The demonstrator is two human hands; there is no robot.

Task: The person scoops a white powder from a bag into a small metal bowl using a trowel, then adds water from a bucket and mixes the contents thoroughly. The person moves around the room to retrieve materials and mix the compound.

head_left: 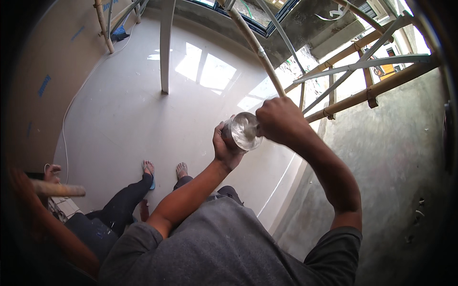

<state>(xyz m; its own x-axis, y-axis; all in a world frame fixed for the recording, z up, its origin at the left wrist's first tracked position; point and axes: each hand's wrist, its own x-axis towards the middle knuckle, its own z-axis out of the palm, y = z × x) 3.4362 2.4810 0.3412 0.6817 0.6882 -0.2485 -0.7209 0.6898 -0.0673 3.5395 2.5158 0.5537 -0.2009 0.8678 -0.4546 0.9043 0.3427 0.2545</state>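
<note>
My left hand [223,148] is wrapped round the side and underside of a shiny round container [234,125], held tilted in front of my chest. Inside it lies a pale, wet-looking paste [242,137]. At the container's right rim, my right hand [281,118] is closed in a fist. A greyish, blurred tool end [250,131] shows between that fist and the paste. Its handle is hidden in my fingers, so its kind is unclear.
A grey upright post [165,52] stands on the glossy pale floor [114,105]. Bamboo poles and slats [377,90] cross at the upper right, beside a rough grey wall [377,157]. At lower left, another person's arm [52,224] is near a blurred pole [62,189]. A white cable [65,119] trails along the left.
</note>
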